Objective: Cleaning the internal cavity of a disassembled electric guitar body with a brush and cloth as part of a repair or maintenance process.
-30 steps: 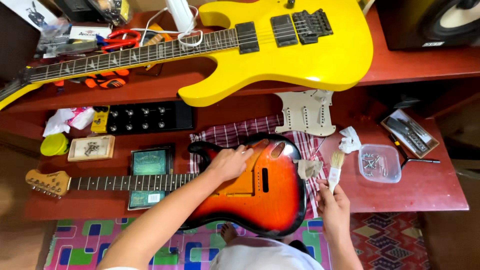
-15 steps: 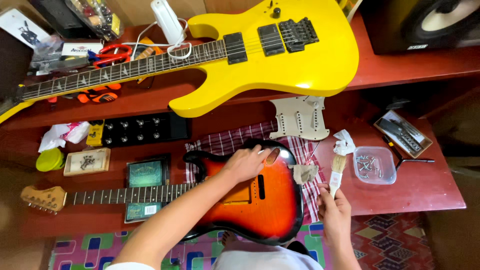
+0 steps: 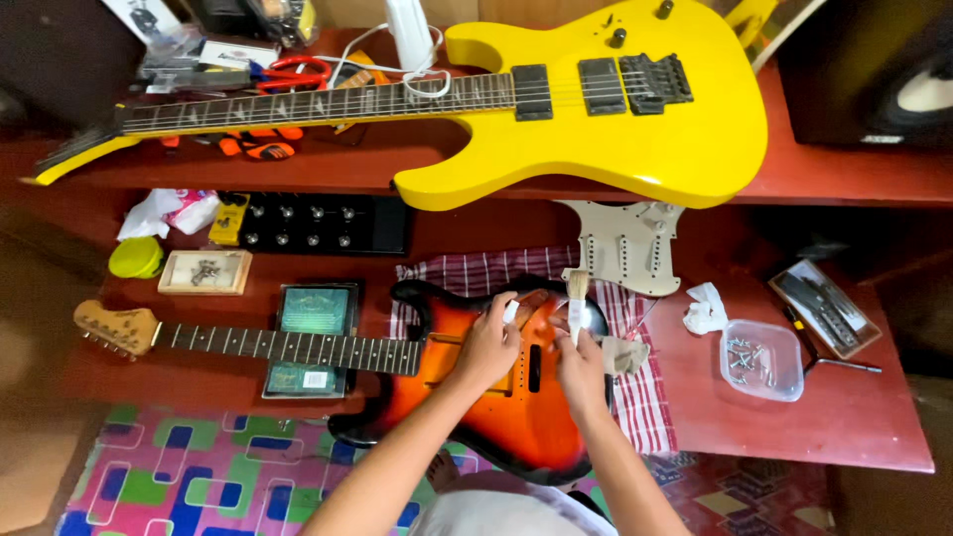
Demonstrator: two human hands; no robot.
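On lower bench, centre: sunburst guitar [image 3: 496, 417] lying flat, body on checked cloth [image 3: 635, 397], neck pointing off to one side, headstock [image 3: 114, 328] at far end.
L hand: left hand [image 3: 486, 347] resting on sunburst guitar body by the open cavity; fingers curled, pinching a small white bit [image 3: 510, 312] at thumb/forefinger tip.
R hand: right hand [image 3: 584, 372] on sunburst guitar body, just beside L hand; fingers closed round a small paintbrush [image 3: 576, 303], bristles up, handle in fist.
Rag: grey rag [image 3: 625, 352] just beside R hand, on the cloth at guitar's edge.
Pickguard: cream pickguard [image 3: 625, 243] w/ knobs + pickups, just beyond guitar body, partly on cloth.
Screw tub: clear plastic tub [image 3: 762, 359] w/ screws, well off guitar's body side, on red bench [image 3: 824, 427]; crumpled white tissue [image 3: 705, 310] next to it.
String packs: two green packets [image 3: 313, 310] under/beside guitar neck.
Pedals: black pedal board [image 3: 318, 223] + yellow pedal [image 3: 228, 218] beyond neck.
Upper shelf: yellow guitar [image 3: 615, 109] lying flat, above sunburst guitar; red-handled scissors [image 3: 298, 71] near its neck.
Floor: patterned mat [image 3: 199, 476] below neck.
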